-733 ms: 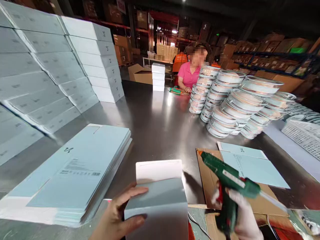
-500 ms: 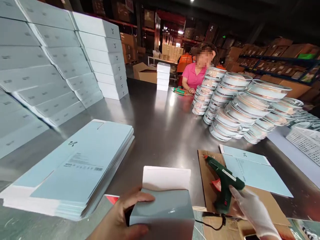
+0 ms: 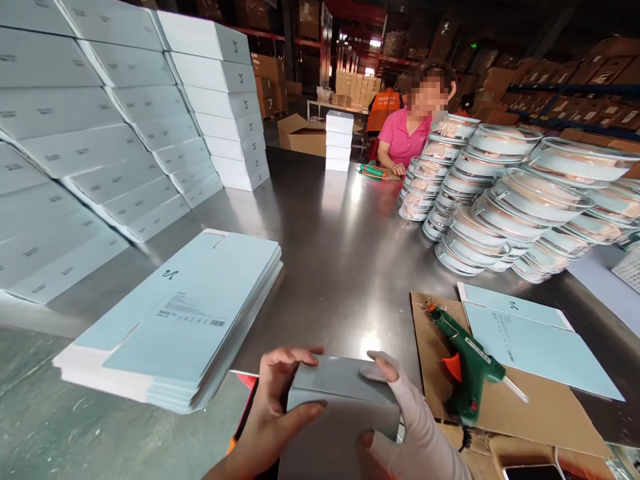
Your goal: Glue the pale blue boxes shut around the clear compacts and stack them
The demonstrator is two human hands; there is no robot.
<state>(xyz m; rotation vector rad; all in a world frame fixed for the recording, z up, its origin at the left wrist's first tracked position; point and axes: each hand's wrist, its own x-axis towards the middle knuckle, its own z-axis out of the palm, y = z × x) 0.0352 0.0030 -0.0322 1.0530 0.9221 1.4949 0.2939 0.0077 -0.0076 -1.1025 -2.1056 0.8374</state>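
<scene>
Both hands — left hand [image 3: 273,417], right hand [image 3: 407,427] — clasp the box [image 3: 340,413], fingers pressing its flap; light, crushable card, best held by the sides.

The hall is dim at the back, lit by small bright lamps far off. Their light glares in pale streaks along the steel bench [image 3: 320,247]. The near foreground is evenly lit with soft shadows. Lines bow outward toward the edges, the white box stacks [image 3: 100,133] leaning. The co-worker's face is pixelated; focus stays fairly sharp.
</scene>
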